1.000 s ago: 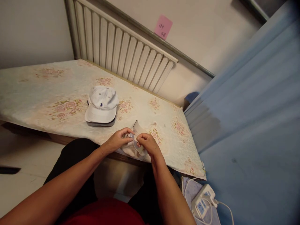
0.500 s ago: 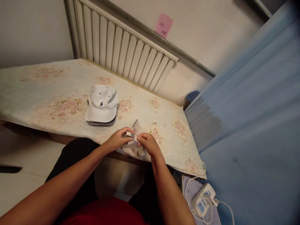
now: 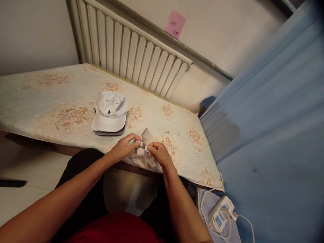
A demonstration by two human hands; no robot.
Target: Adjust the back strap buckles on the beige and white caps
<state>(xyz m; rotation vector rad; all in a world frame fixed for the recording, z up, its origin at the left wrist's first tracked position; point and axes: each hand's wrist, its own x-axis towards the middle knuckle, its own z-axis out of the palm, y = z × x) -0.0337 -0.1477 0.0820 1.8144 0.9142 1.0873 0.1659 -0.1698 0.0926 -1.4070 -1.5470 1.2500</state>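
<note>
A pale cap [image 3: 142,162] lies at the front edge of the bed, crown down as far as I can tell, with its strap end toward my fingers. My left hand [image 3: 125,146] pinches one end of the cap's back strap, near a small metal-looking buckle. From the other side, my right hand [image 3: 160,153] grips the strap between thumb and fingers. Part of the cap is hidden behind both hands. To the left sits a white cap [image 3: 111,109] with a small dark emblem, stacked on a grey one [image 3: 110,133].
The flowered bed cover [image 3: 157,101] stretches under the caps, with a white radiator [image 3: 134,54] behind it. A blue curtain [image 3: 265,118] hangs on the right. A white power strip [image 3: 221,212] with cables lies on a small stand at lower right. A pink note [image 3: 175,24] is on the wall.
My left hand has drawn slightly left and away from my right hand, pulling at the strap end. The right hand stays almost in place.
</note>
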